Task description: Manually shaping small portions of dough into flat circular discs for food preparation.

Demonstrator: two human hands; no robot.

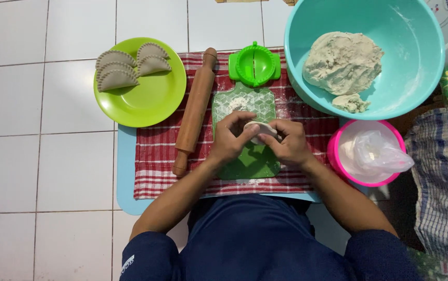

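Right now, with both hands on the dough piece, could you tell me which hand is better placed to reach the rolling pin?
Probably the left hand: the rolling pin lies just beside it.

White tiled floor (42, 156); light blue mat (125, 177), teal bowl (416, 31), pink bowl (335, 156), checked cloth (442, 171) on it

My hands cover most of the dough piece (260, 130) and part of the green board (252, 161). The pink bowl's (338, 156) contents sit under a plastic bag (377, 153), possibly flour; I can't tell.
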